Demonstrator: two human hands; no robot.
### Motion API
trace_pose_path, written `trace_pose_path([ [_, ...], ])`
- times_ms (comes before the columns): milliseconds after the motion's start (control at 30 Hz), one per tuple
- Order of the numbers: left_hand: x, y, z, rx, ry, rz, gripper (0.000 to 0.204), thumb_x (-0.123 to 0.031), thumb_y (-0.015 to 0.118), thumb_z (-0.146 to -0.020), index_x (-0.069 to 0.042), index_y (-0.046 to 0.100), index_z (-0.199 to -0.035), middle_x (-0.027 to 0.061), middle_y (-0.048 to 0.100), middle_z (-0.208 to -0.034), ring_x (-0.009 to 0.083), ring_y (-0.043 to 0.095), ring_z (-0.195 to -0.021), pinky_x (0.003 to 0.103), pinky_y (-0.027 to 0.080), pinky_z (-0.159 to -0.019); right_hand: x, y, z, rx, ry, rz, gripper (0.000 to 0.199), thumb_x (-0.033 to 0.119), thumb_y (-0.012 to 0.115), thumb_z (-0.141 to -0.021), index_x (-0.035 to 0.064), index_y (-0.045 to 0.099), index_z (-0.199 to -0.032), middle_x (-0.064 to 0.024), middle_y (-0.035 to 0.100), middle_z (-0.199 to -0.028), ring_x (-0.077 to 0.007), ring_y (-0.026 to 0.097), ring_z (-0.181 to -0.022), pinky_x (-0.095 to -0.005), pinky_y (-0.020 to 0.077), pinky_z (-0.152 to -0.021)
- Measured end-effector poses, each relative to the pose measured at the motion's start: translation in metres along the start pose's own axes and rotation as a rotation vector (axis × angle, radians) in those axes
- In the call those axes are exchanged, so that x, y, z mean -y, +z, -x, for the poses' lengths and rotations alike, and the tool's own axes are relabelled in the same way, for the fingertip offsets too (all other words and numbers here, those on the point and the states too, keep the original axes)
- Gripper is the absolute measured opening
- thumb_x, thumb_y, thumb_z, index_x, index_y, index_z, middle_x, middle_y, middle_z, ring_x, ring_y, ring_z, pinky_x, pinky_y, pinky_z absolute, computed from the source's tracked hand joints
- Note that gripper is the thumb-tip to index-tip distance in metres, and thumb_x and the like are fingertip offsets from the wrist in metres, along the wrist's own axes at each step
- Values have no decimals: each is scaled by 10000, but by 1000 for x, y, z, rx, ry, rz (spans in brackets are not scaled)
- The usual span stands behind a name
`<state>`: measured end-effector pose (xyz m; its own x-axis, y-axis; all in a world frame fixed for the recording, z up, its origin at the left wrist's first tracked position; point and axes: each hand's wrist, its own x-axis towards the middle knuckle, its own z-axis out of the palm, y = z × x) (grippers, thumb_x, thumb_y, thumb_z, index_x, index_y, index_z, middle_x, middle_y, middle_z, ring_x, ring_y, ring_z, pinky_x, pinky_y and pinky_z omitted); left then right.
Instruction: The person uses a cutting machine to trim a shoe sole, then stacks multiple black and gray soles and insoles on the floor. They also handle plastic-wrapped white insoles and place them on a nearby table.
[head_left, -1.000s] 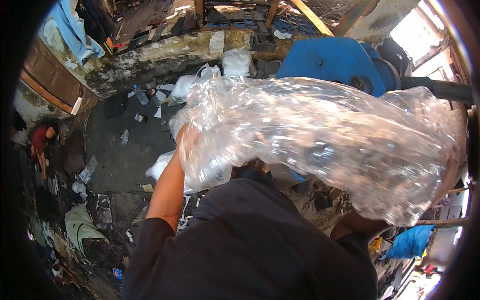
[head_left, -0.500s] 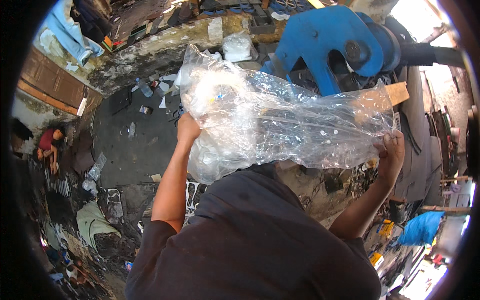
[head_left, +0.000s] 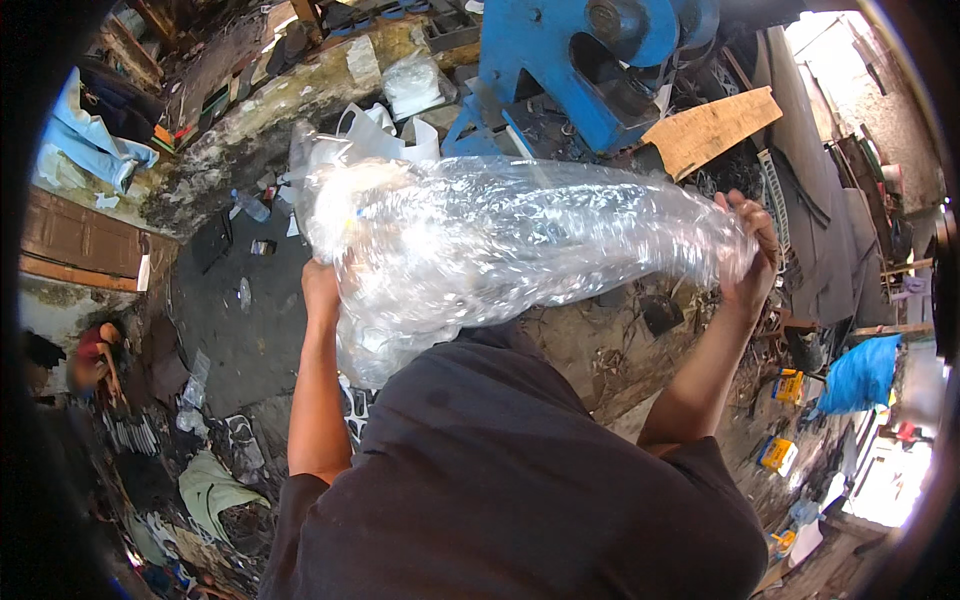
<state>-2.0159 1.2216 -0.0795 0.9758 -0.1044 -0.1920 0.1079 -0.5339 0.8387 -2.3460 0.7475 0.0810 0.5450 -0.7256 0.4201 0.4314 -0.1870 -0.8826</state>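
A large clear plastic bag (head_left: 500, 225) stretches sideways in front of me, shiny and wrinkled, with whitish contents bunched toward its left end; what they are I cannot make out. My left hand (head_left: 321, 289) is closed on the bag's left part, its fingertips partly hidden behind the plastic. At the narrower right end, my right hand (head_left: 750, 245) grips the film, fingers bent and pointing up. The bag hangs between both hands, close to my dark shirt.
A big blue machine (head_left: 590, 70) stands ahead, with a tan board (head_left: 712, 130) beside it. White plastic bags (head_left: 412, 85) lie near the worn wall. Dark sheeting (head_left: 230, 300) covers the floor at left, holding a bottle (head_left: 250, 206). Another person (head_left: 97, 360) is at far left.
Both hands and the bag have shifted left in the picture as the view turned. The bag's right part has gathered narrower, and more of the tan board shows.
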Motion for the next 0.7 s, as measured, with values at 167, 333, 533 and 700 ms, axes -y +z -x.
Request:
trace_pose_path([
  [167,25,-13,-11,-43,-52,320,481,-186,756,-861,132,640,-1203,159,712,-1094,224,676,-932,340,513,-834,-11,-4,-11,-420,116,-220,430,284,716,-938,-34,629,-1216,-149,670,-1164,-267,674,-1035,-414,598,-909],
  [333,14,-11,-2,-26,-42,441,519,-196,776,-847,135,638,-1221,161,713,-1134,229,679,-970,344,508,-864,-46,2,-20,-524,116,-537,439,286,710,-938,-16,616,-1242,-153,648,-1202,-273,667,-1047,-419,594,-903],
  [533,13,-16,-1,-16,-88,385,494,-164,756,-876,129,626,-1252,154,709,-1170,218,677,-1000,337,504,-889,-66,13,-27,-558,147,-701,452,289,703,-938,6,599,-1274,-158,621,-1248,-280,660,-1060,-425,590,-897],
  [700,21,-15,-4,1,-127,350,487,-157,762,-876,120,627,-1254,153,708,-1180,221,674,-1011,335,497,-903,-73,14,-39,-574,165,-742,465,291,698,-937,24,585,-1301,-161,599,-1286,-286,653,-1071,-431,586,-892],
])
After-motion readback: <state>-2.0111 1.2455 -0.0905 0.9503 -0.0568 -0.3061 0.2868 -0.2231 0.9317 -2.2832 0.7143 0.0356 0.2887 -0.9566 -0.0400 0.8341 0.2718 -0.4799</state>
